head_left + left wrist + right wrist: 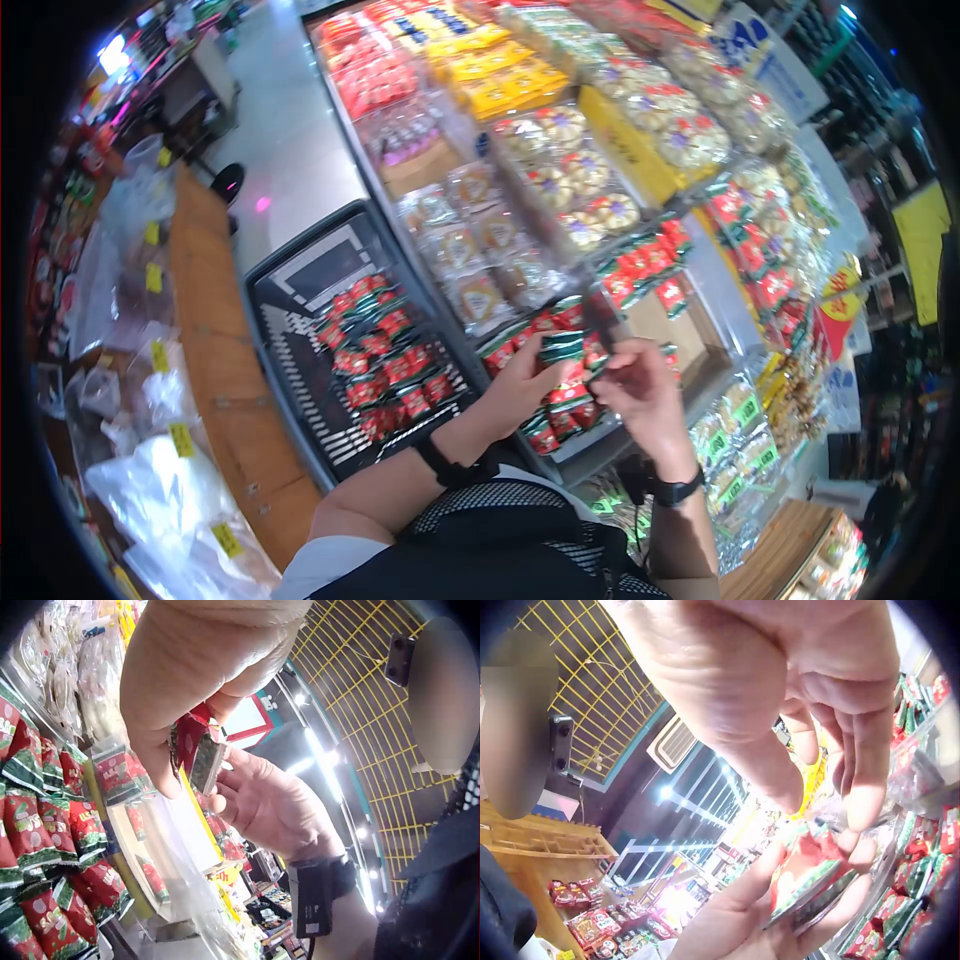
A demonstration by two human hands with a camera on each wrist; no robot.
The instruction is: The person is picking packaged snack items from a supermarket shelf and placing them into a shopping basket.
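Head view has a person standing close up against a display, both hands raised over its near edge. From where I stand, the left hand [513, 397] is gripping small red-and-green packets [802, 876], thumb on one side and fingers on the other; how many it has I can't tell. The right hand [645, 400] is right beside them, its fingers loosely bent, thumb and fingertips apart, pinching nothing that I can see. Each wrist wears a black band. Under the left hand sits a row of similar packets [560, 420], and next to that a tan-bottomed tray [645, 325] with a few more packets at its far end. Close by the left arm is a black shopping basket [310, 237], a heap of the same red-and-green kind lying inside. Farther up the display I see yellow packs [510, 80] and clear packs of pale round pieces [690, 140]. A long wooden board [215, 340] runs past the basket's other side.
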